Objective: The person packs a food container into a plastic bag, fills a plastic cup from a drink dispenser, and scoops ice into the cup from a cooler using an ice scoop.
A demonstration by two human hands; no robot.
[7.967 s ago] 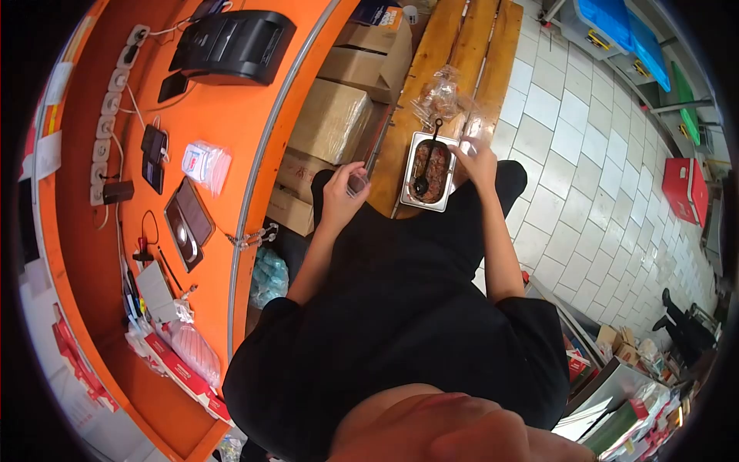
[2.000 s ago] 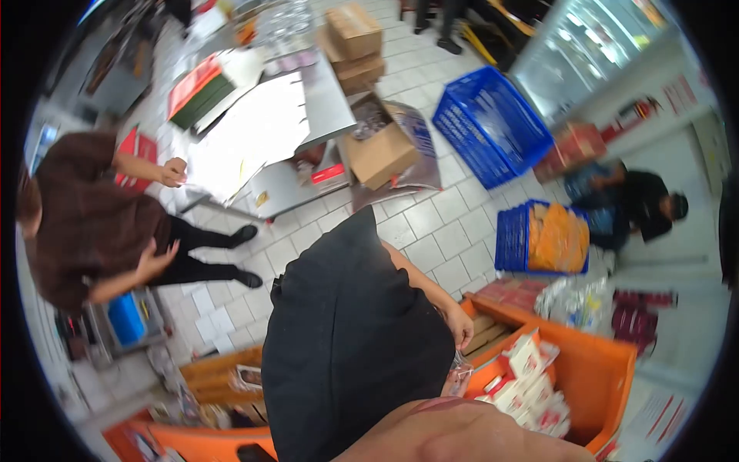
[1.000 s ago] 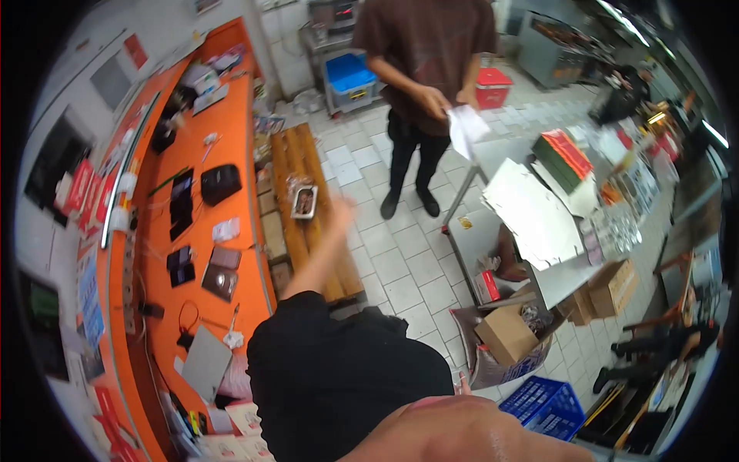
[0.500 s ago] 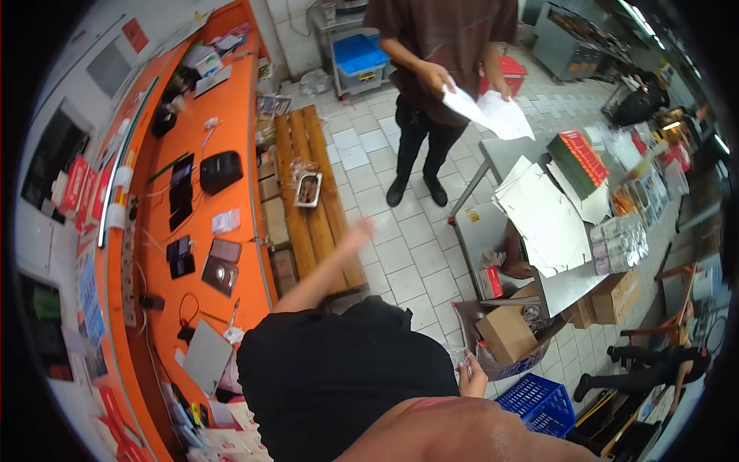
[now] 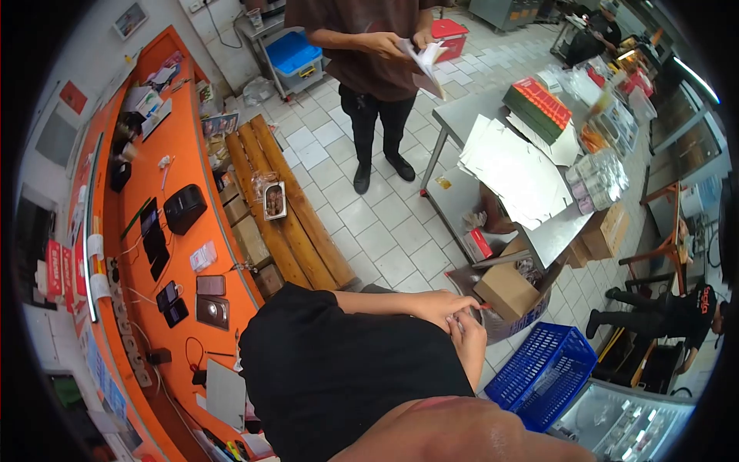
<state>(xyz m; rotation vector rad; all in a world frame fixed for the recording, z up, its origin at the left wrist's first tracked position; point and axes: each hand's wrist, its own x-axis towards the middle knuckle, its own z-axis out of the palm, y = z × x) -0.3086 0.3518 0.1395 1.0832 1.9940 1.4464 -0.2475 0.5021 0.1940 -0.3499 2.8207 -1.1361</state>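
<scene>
Left hand (image 5: 437, 306) and right hand (image 5: 469, 339): together, fingers meeting in front of the body; anything pinched between them, cannot tell; nearest in view, one box of brown cardboard (image 5: 506, 291), just beyond the fingers; probably light, stiff-walled, crushable at the corners; best taken by opposite sides. One rectangular metal tray of reddish-brown food (image 5: 274, 200), on the slatted wooden bench (image 5: 308, 240); likely rigid, moderately heavy, greasy; best held level by opposite rims.
</scene>
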